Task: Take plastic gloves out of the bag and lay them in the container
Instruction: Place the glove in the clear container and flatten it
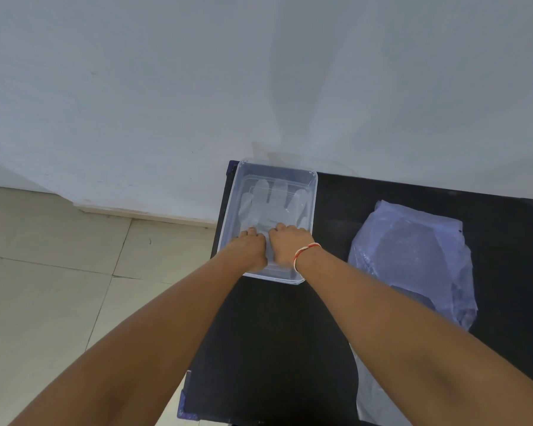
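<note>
A clear plastic container stands at the far left corner of a black table. Inside it a clear plastic glove lies flat, its fingers pointing toward the wall. My left hand and my right hand rest side by side inside the container's near end, on the glove's cuff, with fingers curled down. Whether they pinch the cuff or only press it is hard to tell. The clear plastic bag lies flat on the table to the right of the container, with more gloves showing faintly through it.
A white wall rises right behind the table. Beige floor tiles spread to the left, beyond the table's left edge. A red and white thread band circles my right wrist. Another clear plastic sheet hangs at the table's near edge.
</note>
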